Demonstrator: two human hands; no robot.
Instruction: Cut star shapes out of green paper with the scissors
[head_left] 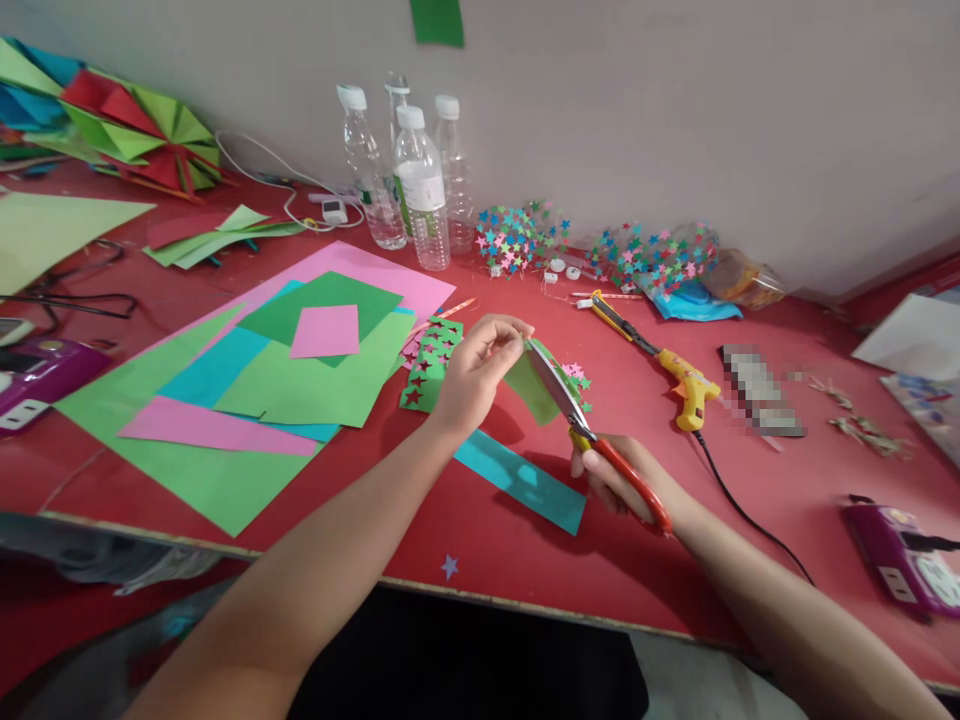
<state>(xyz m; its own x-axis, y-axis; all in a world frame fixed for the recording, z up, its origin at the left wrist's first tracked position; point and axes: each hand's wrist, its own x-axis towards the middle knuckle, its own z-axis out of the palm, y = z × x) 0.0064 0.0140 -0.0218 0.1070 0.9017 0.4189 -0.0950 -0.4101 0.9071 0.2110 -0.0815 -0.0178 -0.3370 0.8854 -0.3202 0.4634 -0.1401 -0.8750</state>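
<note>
My right hand (619, 475) grips a pair of scissors (619, 465) with red handles, its blades pointing up and left. The blade tips reach close to the fingertips of my left hand (480, 370), whose fingers are pinched together. A piece of green paper (531, 385) shows right beside the blades and seems to be held in that pinch. Beneath the hands lies a blue paper strip (521, 480). Left of my left hand is a green sheet with star-shaped cut-outs (431, 365), partly covered by the hand. Small pink and green paper stars (577, 385) lie behind the scissors.
Coloured paper sheets (315, 385) overlap on the left of the red table (360, 530). Plastic bottles (424, 195) stand by the wall. A yellow glue gun (686, 385) with a cord and a yellow utility knife (615, 315) lie right. One purple star (449, 567) is near the front edge.
</note>
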